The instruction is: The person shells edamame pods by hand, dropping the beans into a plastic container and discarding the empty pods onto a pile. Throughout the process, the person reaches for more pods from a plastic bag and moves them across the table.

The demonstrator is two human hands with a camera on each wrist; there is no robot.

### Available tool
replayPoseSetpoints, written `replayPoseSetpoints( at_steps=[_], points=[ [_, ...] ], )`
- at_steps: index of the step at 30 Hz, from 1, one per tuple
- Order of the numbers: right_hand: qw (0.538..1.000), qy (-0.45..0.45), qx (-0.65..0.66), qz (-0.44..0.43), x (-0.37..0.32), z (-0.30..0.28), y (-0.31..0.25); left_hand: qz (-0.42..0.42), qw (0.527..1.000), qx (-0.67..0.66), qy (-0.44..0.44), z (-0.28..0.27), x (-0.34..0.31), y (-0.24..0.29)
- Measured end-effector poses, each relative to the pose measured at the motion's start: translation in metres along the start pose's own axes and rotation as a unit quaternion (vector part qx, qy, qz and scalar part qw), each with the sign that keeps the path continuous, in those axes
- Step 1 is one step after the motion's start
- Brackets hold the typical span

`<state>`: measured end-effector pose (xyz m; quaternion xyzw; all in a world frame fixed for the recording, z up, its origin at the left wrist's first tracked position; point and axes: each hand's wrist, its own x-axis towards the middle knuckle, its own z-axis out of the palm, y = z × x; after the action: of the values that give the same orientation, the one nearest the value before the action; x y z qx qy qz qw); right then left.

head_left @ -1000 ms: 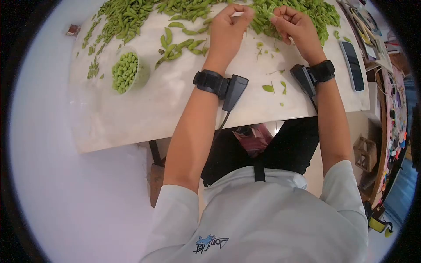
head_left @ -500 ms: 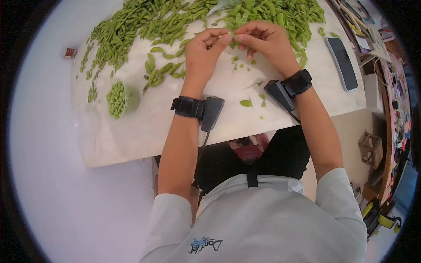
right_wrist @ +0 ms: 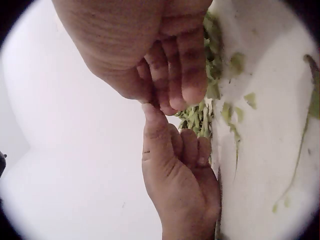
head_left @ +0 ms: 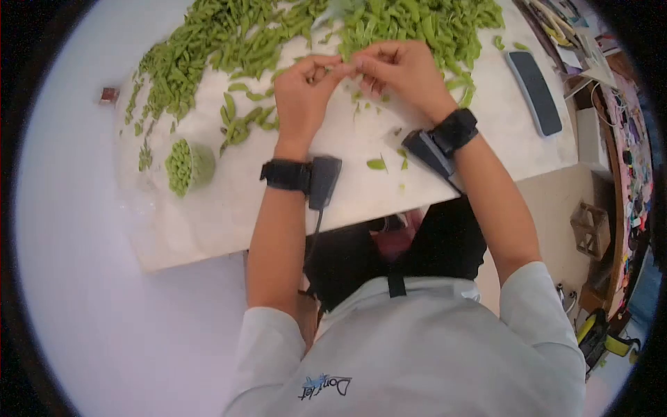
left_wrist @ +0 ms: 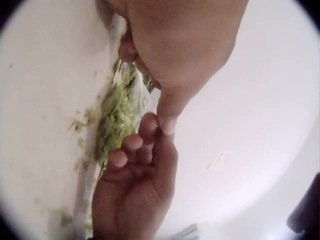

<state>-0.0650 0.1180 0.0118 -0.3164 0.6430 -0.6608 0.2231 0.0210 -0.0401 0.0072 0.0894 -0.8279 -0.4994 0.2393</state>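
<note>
Pods (head_left: 417, 24) lie heaped past the left hand (head_left: 302, 104) and right hand (head_left: 411, 75), whose bent fingers meet at the tips, holding what I can't tell, so soft, small pinches seem best.

The head view looks steeply down from the person's side of the pod heap (head_left: 424, 24), farthest back, with the heap along its upper edge. Both wrist views look low across the tabletop (head_left: 208, 229) towards the heap, turned sideways, from close behind the left hand (head_left: 302, 101) and right hand (head_left: 411, 78). All three share the hands' meeting place and part of the heap.
</note>
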Motion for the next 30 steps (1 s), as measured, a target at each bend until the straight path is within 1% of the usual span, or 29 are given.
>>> replayPoseSetpoints(
  at_steps=[2,4,7,10,13,16,19,25,30],
  points=[
    [1.000,0.008,-0.014,-0.014,0.003,0.001,0.004,-0.016,1.000,-0.016,-0.012,-0.001,-0.010,-0.001],
    [1.000,0.006,-0.008,-0.019,0.006,-0.001,0.003,-0.004,1.000,-0.021,-0.010,-0.001,-0.001,-0.002],
    [1.000,-0.003,0.006,-0.010,0.002,-0.002,0.002,0.021,0.999,0.029,-0.006,-0.002,-0.004,0.005],
    [1.000,-0.002,0.003,-0.006,0.001,-0.003,0.003,0.036,0.999,0.028,0.007,0.002,-0.006,0.002],
    [1.000,0.004,-0.014,-0.006,0.000,-0.003,0.005,0.027,0.999,0.025,-0.001,0.001,-0.007,0.005],
    [0.999,0.006,-0.036,-0.015,0.001,-0.002,0.003,0.036,0.998,0.046,-0.021,-0.002,-0.006,0.004],
    [0.999,0.000,-0.045,-0.018,0.002,-0.001,0.006,0.014,0.999,0.041,-0.011,-0.002,-0.007,0.005],
    [0.999,-0.008,-0.039,-0.015,0.000,-0.001,0.006,0.025,0.998,0.062,-0.009,-0.001,-0.006,0.004],
    [0.999,-0.019,-0.045,-0.004,-0.004,-0.001,0.010,0.026,0.999,0.037,-0.014,0.000,-0.005,0.002]
  ],
)
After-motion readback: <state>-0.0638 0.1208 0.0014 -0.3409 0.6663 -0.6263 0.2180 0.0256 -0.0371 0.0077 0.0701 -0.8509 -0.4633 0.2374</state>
